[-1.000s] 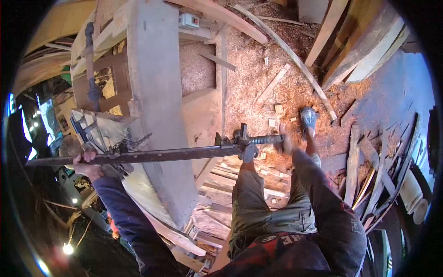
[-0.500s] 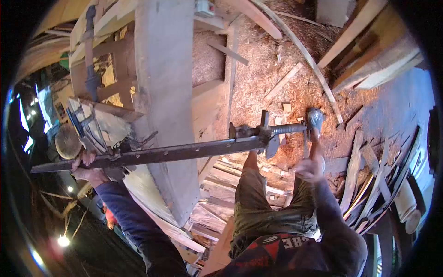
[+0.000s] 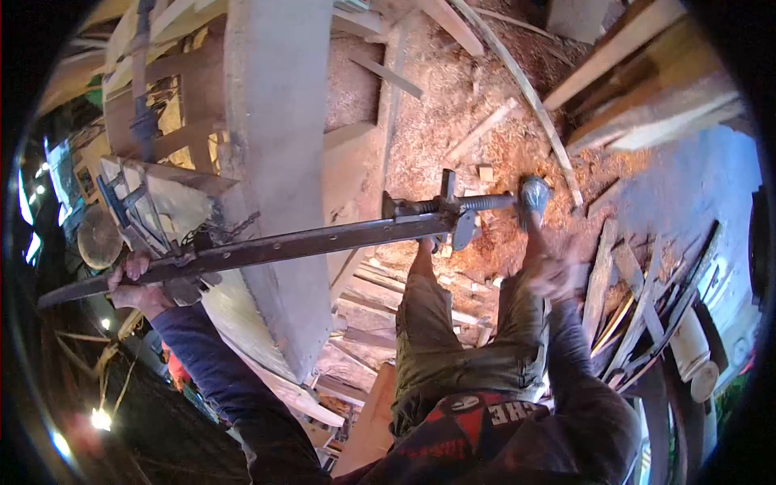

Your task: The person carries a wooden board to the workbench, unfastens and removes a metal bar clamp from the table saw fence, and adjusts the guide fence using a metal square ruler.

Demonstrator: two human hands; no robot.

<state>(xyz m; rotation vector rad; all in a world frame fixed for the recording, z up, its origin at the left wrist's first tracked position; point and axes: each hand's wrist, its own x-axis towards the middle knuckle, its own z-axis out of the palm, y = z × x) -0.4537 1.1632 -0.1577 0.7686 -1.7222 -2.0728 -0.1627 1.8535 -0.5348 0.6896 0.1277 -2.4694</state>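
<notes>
Wrapped around the bar clamp (image 3: 323, 240) near its nine-o'clock end, my left grip (image 3: 137, 288) seemingly steadies it, screw (image 3: 491, 201) toward two o'clock, but I can't tell whether my blurred right grip (image 3: 556, 277), at three, is closed.

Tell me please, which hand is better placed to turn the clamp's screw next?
Probably the right hand: it is blurred but seems to hold nothing, and it is nearer the screw. The left hand grips the metal bar near its opposite end.
</notes>
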